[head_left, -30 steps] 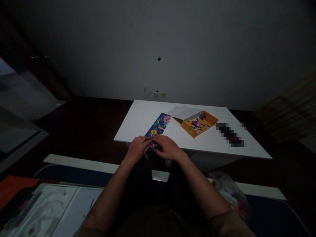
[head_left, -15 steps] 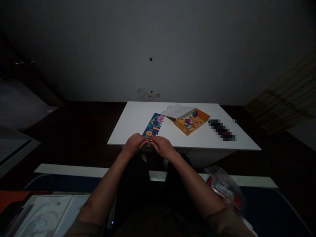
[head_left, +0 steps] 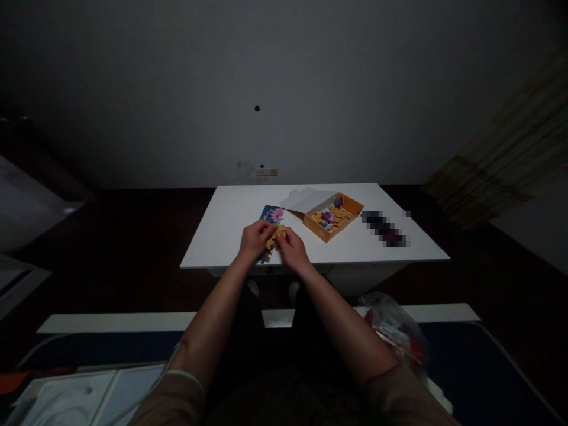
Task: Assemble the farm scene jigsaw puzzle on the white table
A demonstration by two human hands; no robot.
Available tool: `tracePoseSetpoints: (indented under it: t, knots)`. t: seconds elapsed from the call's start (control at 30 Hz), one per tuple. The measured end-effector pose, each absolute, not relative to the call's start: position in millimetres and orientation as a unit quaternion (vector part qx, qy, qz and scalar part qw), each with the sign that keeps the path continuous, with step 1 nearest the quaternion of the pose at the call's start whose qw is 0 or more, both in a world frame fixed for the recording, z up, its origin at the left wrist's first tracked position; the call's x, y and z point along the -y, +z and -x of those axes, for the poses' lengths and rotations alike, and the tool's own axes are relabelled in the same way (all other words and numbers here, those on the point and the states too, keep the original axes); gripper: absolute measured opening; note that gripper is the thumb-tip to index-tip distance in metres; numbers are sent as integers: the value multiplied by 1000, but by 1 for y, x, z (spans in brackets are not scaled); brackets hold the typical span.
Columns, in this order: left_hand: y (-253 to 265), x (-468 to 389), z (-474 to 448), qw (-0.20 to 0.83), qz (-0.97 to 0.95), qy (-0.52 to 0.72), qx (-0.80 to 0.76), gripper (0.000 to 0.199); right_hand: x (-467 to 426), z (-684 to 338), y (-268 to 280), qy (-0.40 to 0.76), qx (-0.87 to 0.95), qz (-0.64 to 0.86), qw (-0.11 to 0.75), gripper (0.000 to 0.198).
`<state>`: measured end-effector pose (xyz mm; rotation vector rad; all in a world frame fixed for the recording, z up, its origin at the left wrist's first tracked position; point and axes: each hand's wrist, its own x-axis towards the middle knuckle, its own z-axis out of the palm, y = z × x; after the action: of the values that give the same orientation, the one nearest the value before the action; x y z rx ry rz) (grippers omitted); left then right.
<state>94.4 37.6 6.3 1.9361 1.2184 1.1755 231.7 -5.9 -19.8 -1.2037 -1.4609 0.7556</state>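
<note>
My left hand (head_left: 254, 239) and my right hand (head_left: 293, 248) meet over the near part of the table. Between them are yellow puzzle pieces (head_left: 276, 235), pinched by the fingers of both hands; whether these are joined is too small to tell. Under and behind my hands lies a partly assembled jigsaw puzzle (head_left: 268, 213), dark blue with a pink flower. Its middle is covered by my hands, and its near end shows just below them. To the right stands an open yellow box (head_left: 327, 233) holding several loose puzzle pieces (head_left: 333, 216).
The white table (head_left: 222, 228) stands before a grey wall. The box's lid flap (head_left: 306, 200) is folded out leftward. A pixelated dark object (head_left: 384, 228) lies right of the box. Beside my right arm is a clear plastic bag (head_left: 394, 328) with red contents.
My hands have lifted from the table's near edge and moved farther over the puzzle. Yellow pieces now show between my fingers. The camera view has turned slightly right.
</note>
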Motion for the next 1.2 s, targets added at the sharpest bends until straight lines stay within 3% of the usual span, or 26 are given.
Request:
tracePoseSetpoints:
  t: [0.23,0.47,0.6,0.8,0.93,1.2]
  knots:
    - [15,-56,-185,322,-681,509,-416,28,16,-270,-4,323,541,482,609,28]
    - [23,-42,-204,330,-735,484,-342,26,16,-349,17,86,548,646,524,28]
    - [11,-11,-135,160,-852,357,-348,38,5,-385,27,-3,563,687,458,29]
    - [-17,21,-54,65,-868,279,-405,50,-2,-377,34,-101,609,682,392,39]
    - [-23,24,-50,42,-880,242,-407,47,18,-323,26,-38,705,583,402,33]
    - [-30,32,-53,66,-873,259,-407,49,54,-254,-14,121,831,453,301,40]
